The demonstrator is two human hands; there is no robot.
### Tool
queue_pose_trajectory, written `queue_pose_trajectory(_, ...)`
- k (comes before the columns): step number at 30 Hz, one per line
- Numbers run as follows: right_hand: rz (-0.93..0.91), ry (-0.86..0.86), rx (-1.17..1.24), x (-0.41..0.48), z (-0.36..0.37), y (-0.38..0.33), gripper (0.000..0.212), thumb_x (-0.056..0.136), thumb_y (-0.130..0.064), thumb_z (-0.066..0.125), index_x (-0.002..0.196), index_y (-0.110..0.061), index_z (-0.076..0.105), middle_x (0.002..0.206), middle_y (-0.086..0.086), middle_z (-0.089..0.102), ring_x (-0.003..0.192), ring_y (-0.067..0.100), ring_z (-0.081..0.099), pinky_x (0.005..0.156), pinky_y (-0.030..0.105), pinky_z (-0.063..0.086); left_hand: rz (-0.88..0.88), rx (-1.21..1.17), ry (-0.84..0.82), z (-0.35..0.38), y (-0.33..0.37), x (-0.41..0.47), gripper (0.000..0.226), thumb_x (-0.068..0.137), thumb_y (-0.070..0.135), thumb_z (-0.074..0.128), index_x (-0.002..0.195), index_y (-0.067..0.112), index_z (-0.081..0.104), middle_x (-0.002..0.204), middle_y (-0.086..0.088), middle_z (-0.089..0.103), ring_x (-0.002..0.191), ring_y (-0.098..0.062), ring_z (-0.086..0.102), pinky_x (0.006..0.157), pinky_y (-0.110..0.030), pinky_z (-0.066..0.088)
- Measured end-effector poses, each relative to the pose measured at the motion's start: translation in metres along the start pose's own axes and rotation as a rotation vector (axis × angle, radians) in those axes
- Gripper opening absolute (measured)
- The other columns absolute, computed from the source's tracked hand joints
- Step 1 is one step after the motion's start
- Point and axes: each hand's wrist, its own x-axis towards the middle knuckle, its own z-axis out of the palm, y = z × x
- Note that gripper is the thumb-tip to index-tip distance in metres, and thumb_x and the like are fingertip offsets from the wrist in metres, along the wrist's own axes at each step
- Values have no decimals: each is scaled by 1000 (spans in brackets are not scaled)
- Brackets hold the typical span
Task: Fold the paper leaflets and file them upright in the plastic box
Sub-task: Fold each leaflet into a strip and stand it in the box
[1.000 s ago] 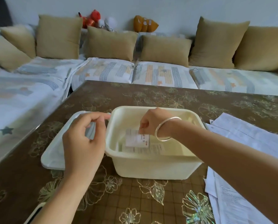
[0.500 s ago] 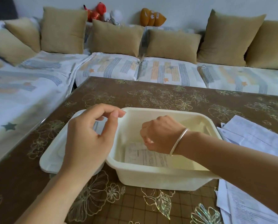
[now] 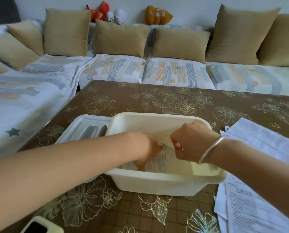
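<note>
A cream plastic box (image 3: 157,184) stands on the brown flowered table. Both my hands reach into it. My right hand (image 3: 189,145), with a silver bangle on the wrist, pinches the top edge of a folded printed leaflet (image 3: 160,163) that leans tilted inside the box. My left hand (image 3: 148,153) is deep in the box with its fingers down against the leaflet's left side; whether those fingers grip the paper is hidden. More unfolded leaflets (image 3: 261,190) lie spread on the table to the right of the box.
The box's lid (image 3: 78,130) lies flat just left of the box. A phone in a pale case (image 3: 37,226) sits at the near left table edge. A sofa with tan cushions (image 3: 120,39) wraps around the table's far and left sides.
My left hand has moved from above the lid down into the box beside the leaflet. The leaflet, flat on the box floor before, now leans up under my right hand.
</note>
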Motion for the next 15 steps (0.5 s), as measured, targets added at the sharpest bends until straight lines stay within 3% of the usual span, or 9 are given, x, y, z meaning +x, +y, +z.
queue_pose_trajectory(5,-8,24,70,-8,-5,13,15,84,-31,54,84,-20,64,91,-1,66,86,22,61,74,28,50,17,96,82,6,3,6,83,79,41,74,144,14,29,129,-7,45,118,-29,50,90,-40,50)
queue_pose_trajectory(9,-6,64,172,-13,-6,20,12,83,-33,56,73,-30,51,92,-6,64,85,21,60,79,33,52,-16,44,70,10,2,2,75,82,35,71,142,16,30,126,-6,44,114,-28,52,87,-39,50)
queue_pose_trajectory(15,8,98,222,-13,-5,20,17,84,-33,58,70,-31,49,91,-6,64,83,20,60,79,35,52,-22,99,98,11,8,5,69,90,22,63,147,12,25,130,-10,43,115,-30,52,81,-35,44)
